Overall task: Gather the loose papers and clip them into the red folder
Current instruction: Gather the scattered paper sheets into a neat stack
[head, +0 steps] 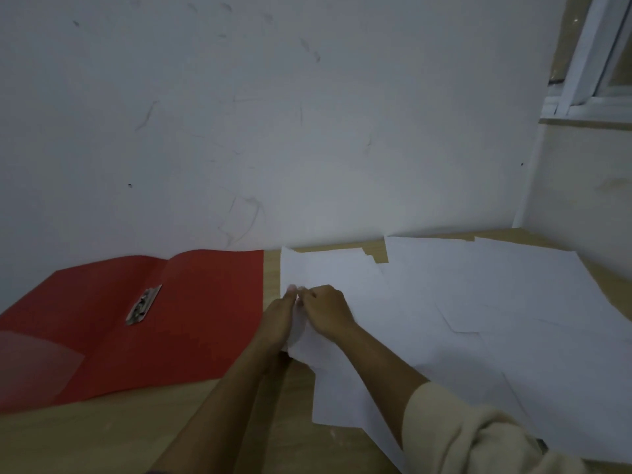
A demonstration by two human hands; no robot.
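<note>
The red folder [191, 319] lies open and flat on the wooden table at the left, its metal clip [143, 305] near the spine fold. Several loose white papers [496, 302] are spread overlapping over the right half of the table. My left hand [278, 319] and my right hand [326, 311] meet at the left edge of the nearest sheet [328, 268], just right of the folder. Both hands pinch that sheet's edge, which is lifted slightly off the table.
The wooden table [102, 432] runs up to a white wall [273, 131] at the back and a side wall at the right. A window frame [588, 63] sits at the top right. A cream sleeve [461, 432] covers my right forearm.
</note>
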